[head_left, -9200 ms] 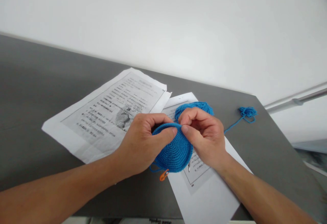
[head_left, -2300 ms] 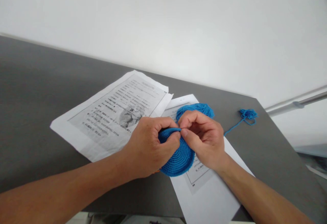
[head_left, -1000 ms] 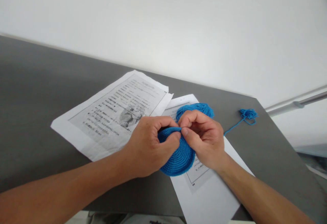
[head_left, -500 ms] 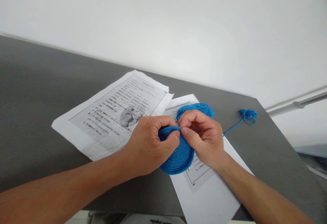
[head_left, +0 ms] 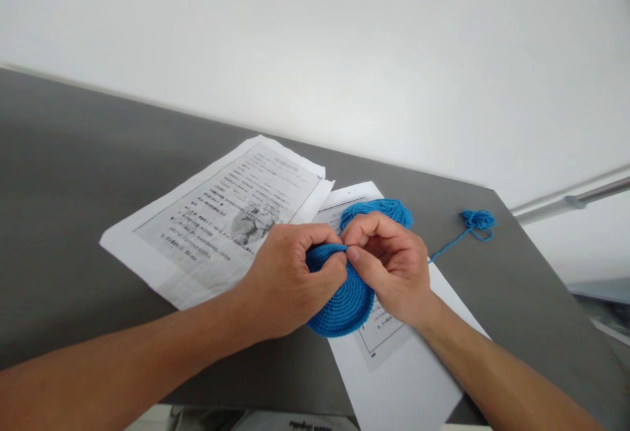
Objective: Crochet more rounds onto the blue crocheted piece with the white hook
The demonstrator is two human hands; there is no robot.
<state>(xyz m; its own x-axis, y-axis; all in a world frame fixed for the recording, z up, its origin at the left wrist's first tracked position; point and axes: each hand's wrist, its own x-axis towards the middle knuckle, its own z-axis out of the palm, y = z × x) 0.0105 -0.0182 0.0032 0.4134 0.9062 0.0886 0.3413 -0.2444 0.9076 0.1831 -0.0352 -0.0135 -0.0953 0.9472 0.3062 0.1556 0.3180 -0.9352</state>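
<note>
Our left hand [head_left: 290,280] grips the blue disc [head_left: 342,306] by its upper edge, with the thumb in front. With our right hand [head_left: 391,267] we pinch this same edge, beside the left thumb. The disc is between our hands, above the table [head_left: 73,155]. Behind the right hand we see yarn [head_left: 378,208].

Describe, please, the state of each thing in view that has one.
Blue crocheted piece: round, rim turned up, held
Left hand: gripping the rim
Right hand: fingertips pinched at the rim
Larger yarn bundle: partly hidden
Smaller yarn bundle: loose, strand trailing
Left sheet: printed, creased
Right sheet: printed, partly covered
</note>
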